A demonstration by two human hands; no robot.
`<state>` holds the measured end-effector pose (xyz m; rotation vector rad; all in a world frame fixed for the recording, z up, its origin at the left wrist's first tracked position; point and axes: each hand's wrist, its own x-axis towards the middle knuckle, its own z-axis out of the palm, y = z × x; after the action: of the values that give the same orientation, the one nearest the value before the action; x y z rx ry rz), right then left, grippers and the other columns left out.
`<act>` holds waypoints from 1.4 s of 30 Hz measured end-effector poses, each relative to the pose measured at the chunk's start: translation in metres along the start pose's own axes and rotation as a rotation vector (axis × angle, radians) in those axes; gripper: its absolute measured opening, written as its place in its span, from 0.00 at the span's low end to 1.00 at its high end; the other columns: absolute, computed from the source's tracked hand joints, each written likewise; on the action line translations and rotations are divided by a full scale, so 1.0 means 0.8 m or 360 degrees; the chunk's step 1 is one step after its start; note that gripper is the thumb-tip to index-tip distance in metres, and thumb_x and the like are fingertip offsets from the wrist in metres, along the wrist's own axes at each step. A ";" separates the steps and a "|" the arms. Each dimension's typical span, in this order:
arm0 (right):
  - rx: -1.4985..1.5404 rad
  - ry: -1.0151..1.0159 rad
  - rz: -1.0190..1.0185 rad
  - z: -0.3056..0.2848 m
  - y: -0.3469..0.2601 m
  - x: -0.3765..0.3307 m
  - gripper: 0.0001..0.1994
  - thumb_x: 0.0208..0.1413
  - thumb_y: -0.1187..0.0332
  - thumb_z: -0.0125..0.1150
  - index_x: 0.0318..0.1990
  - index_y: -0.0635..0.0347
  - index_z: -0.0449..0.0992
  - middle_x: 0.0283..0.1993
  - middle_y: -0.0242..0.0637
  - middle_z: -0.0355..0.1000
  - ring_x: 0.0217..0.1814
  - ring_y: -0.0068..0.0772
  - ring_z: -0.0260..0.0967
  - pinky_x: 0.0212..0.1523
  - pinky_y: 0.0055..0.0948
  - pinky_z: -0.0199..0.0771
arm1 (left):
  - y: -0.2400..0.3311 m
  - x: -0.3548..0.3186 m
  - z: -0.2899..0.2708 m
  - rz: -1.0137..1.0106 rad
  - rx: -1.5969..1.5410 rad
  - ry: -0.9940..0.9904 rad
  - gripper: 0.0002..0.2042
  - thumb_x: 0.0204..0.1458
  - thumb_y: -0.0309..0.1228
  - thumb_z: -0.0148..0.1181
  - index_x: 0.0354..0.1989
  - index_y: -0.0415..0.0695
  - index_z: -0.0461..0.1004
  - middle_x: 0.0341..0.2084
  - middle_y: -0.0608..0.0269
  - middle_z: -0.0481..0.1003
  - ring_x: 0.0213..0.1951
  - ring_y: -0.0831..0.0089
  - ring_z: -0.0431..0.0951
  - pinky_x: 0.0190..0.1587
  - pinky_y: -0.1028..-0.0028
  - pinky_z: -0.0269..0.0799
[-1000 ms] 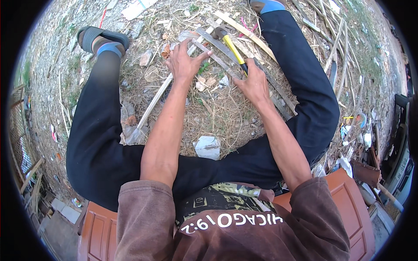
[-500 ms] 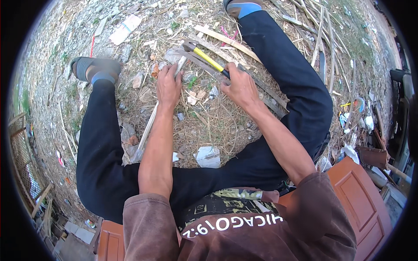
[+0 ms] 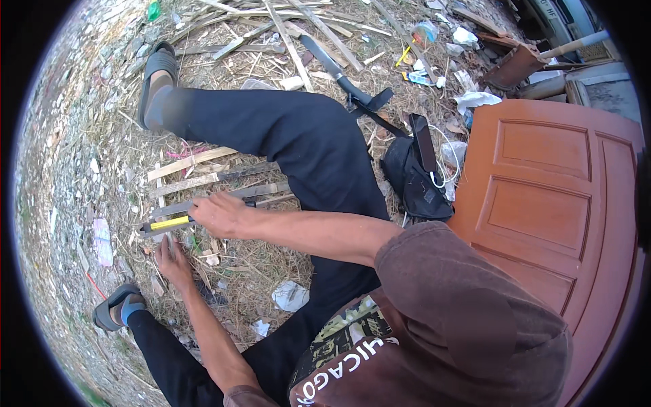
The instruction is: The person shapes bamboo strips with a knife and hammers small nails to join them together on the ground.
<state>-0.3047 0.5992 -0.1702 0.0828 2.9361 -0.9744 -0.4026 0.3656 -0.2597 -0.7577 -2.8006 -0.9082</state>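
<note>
My right hand (image 3: 220, 216) is closed round the black grip of a hammer (image 3: 171, 223) with a yellow shaft. The hammer's dark head points left, low over the ground. Just below it, my left hand (image 3: 174, 263) grips a thin wooden strip, mostly hidden by the fingers and forearm. Beyond my right hand several flat wooden slats (image 3: 193, 182) lie side by side on the ground, between my hands and my bent right leg.
Beyond my right knee lie a long dark-bladed knife (image 3: 324, 57) and more wood strips (image 3: 288, 47). A black bag (image 3: 410, 176) with a phone (image 3: 423, 144) and white cable sits beside a brown panelled door (image 3: 542, 197). Stones and wood chips litter the dry grass.
The view has swung toward the right, bringing the bag, knife and more of the door into sight. The hammer stays in my right hand, the strip in my left.
</note>
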 end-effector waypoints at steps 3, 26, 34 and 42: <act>0.0025 0.0006 0.0019 0.009 0.003 0.002 0.08 0.50 0.77 0.56 0.38 0.69 0.76 0.43 0.51 0.73 0.40 0.53 0.77 0.40 0.46 0.79 | -0.001 0.003 0.007 0.0072 0.0003 0.0039 0.15 0.57 0.31 0.62 0.47 0.32 0.77 0.42 0.43 0.76 0.44 0.50 0.76 0.48 0.59 0.71; 0.0277 -0.0125 0.0173 0.016 0.012 -0.017 0.13 0.46 0.74 0.59 0.41 0.63 0.78 0.42 0.48 0.75 0.46 0.54 0.75 0.51 0.47 0.75 | 0.005 -0.009 0.015 -0.0498 -0.0228 0.0172 0.15 0.49 0.33 0.65 0.40 0.35 0.75 0.32 0.53 0.73 0.35 0.57 0.74 0.40 0.61 0.69; 0.0224 -0.0068 0.0277 -0.001 0.023 -0.027 0.12 0.46 0.72 0.62 0.40 0.64 0.78 0.42 0.51 0.76 0.43 0.56 0.75 0.47 0.47 0.75 | 0.038 0.004 0.013 -0.0924 -0.0534 0.0003 0.37 0.46 0.42 0.70 0.66 0.43 0.64 0.37 0.56 0.73 0.38 0.62 0.74 0.45 0.64 0.71; 0.0130 -0.0072 0.0327 -0.003 0.029 -0.029 0.13 0.45 0.71 0.65 0.41 0.61 0.80 0.42 0.50 0.77 0.43 0.55 0.75 0.46 0.47 0.76 | 0.049 0.020 0.007 -0.0954 -0.0277 -0.0169 0.41 0.39 0.53 0.72 0.65 0.56 0.67 0.44 0.52 0.72 0.53 0.56 0.73 0.54 0.56 0.68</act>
<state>-0.2803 0.6182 -0.1811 0.3532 2.7777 -1.0483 -0.3970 0.4029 -0.2403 0.0492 -3.1264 -1.2308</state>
